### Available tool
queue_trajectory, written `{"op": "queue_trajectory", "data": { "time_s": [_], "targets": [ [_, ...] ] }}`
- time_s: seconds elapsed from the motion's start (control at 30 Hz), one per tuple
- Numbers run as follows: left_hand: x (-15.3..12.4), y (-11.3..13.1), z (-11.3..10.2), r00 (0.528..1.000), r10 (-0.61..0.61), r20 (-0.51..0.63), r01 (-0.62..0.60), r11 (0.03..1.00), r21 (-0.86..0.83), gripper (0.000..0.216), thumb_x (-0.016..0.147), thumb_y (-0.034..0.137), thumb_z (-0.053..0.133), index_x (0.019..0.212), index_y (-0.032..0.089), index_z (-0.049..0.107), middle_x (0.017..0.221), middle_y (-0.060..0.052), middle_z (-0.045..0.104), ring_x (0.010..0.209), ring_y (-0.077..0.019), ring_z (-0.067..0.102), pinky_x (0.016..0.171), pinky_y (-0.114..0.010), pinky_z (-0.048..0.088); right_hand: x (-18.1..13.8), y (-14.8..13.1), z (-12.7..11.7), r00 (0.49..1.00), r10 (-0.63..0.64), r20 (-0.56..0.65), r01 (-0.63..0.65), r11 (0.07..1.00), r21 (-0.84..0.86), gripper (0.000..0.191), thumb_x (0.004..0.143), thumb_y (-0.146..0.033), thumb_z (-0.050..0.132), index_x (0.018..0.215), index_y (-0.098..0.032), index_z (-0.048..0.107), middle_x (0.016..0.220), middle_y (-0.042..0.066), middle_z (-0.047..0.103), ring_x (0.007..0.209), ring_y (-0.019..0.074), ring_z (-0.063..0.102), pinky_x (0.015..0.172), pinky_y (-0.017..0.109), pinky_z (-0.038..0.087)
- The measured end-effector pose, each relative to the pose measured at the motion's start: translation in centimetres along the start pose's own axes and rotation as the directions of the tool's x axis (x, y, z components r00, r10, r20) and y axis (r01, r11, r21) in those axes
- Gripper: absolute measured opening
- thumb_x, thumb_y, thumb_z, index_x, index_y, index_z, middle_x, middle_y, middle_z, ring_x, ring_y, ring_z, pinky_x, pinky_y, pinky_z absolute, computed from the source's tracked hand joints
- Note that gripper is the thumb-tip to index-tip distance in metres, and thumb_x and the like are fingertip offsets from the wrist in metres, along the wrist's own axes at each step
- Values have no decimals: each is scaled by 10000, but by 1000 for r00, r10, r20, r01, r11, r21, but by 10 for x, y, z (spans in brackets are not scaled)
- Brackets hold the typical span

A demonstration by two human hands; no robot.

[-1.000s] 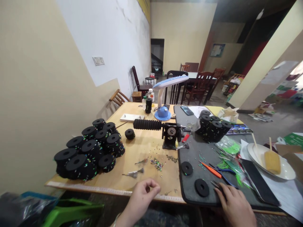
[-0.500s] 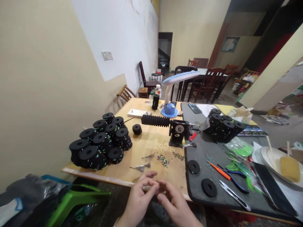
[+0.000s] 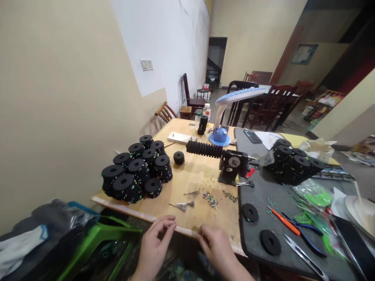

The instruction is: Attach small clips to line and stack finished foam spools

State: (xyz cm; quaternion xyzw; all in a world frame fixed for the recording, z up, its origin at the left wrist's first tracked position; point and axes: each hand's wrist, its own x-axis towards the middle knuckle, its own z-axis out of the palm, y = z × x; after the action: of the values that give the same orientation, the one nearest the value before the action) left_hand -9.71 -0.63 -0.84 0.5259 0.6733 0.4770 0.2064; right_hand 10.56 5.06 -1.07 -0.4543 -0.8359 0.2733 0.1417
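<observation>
Left hand (image 3: 154, 239) and right hand (image 3: 214, 245) at near edge of counter (image 3: 199, 218), over ruler strip (image 3: 131, 210); fingers curled, cannot tell if anything held. Small metal pins (image 3: 181, 205), loose beads (image 3: 210, 200) just beyond; black foam rings (image 3: 136, 168) stacked left.

nothing readable, ruler strip (image 3: 140, 215) markings too small

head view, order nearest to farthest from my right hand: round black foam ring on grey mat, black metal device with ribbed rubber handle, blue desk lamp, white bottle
From the right hand:
1. Round black foam ring, ahead right on the grey mat
2. Black metal device, straight ahead
3. Blue desk lamp, beyond it
4. White bottle, far table end
</observation>
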Motion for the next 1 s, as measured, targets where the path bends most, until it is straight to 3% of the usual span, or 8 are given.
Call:
{"op": "queue_trajectory", "data": {
  "time_s": [0.1, 0.2, 0.3, 0.5, 0.67, 1.0],
  "targets": [
    [-15, -3, -4, 971, 233, 49, -237, 966, 104, 104, 870, 222, 581, 848, 224, 683, 900, -55, 751, 859, -211, 697, 776, -298, 538, 4, -3, 3, 999, -31, 20, 33, 997, -66, 163, 899, -184, 516, 788, -210, 631, 673, 32, 738, 610, 178, 676, 536, 227, 322],
    [-29, -1, 2, 886, 434, 165, -460, 871, 175, 148, 853, 126, 574, 913, 224, 665, 915, -50, 761, 825, -197, 701, 743, -293, 532, 6, -4, 5, 998, -55, 30, 58, 993, -105, 170, 910, -173, 502, 798, -209, 625, 694, 37, 744, 629, 180, 689, 540, 226, 321],
    [-36, 2, 12, 813, 534, 230, -578, 789, 209, 174, 841, 92, 557, 932, 205, 653, 940, -75, 764, 786, -200, 703, 692, -299, 526, 8, -4, 7, 996, -77, 48, 83, 987, -141, 167, 917, -189, 508, 793, -211, 617, 697, 35, 745, 636, 183, 695, 533, 230, 312],
    [-37, 0, 21, 769, 586, 256, -638, 731, 243, 184, 847, 80, 521, 932, 191, 641, 1014, -110, 761, 790, -212, 695, 672, -315, 515, 10, -4, 8, 994, -96, 61, 106, 974, -198, 131, 911, -192, 526, 808, -213, 604, 703, 27, 748, 633, 183, 697, 517, 236, 293],
    [-36, -2, 20, 776, 558, 294, -629, 716, 301, 202, 863, 91, 491, 963, 189, 636, 1129, -136, 730, 834, -217, 691, 684, -320, 513, 11, -6, 9, 994, -94, 56, 104, 968, -226, 138, 918, -205, 523, 803, -212, 601, 695, 25, 752, 616, 187, 702, 505, 248, 285],
    [-35, -3, 20, 770, 528, 358, -638, 662, 393, 242, 886, 130, 449, 1026, 173, 641, 1161, -132, 721, 798, -211, 678, 648, -326, 491, 14, -7, 11, 993, -109, 49, 118, 955, -271, 125, 910, -191, 539, 807, -212, 608, 693, 23, 757, 611, 189, 711, 494, 261, 275]
  ]
}}
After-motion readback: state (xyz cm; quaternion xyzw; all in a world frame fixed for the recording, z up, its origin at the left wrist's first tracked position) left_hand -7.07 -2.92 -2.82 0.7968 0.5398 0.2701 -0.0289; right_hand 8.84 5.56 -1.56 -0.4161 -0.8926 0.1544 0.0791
